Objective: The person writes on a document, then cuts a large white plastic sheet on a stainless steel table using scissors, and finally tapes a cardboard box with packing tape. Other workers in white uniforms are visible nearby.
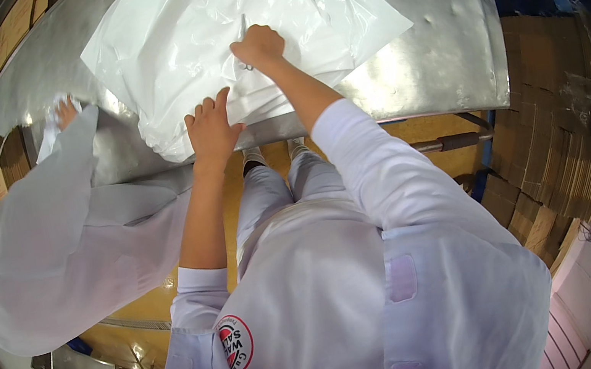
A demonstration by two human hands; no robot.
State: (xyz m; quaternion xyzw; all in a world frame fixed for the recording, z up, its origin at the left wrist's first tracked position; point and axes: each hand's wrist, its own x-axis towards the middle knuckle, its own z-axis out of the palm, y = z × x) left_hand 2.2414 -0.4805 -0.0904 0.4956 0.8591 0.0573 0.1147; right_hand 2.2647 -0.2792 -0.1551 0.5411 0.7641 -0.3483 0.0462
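Observation:
A large sheet or bag of white, shiny plastic (174,49) lies wrinkled over the metal table, its near edge bunched and hanging at the front. My right hand (260,47) is closed around a small pair of metal scissors (243,20) above the middle of the plastic. The blades stick out beyond my fist on the far side, and part of the handle shows below it. My left hand (213,129) is at the plastic's near edge, fingers stretched out and thumb apart, holding nothing. Whether anything lies under the plastic is hidden.
The dented metal table (434,31) runs across in front of me. At my left stands a co-worker in white (66,251), a hand (66,112) near the table holding something whitish. Stacked flat cardboard (554,136) fills the right side. A metal bar (451,143) juts out below the table.

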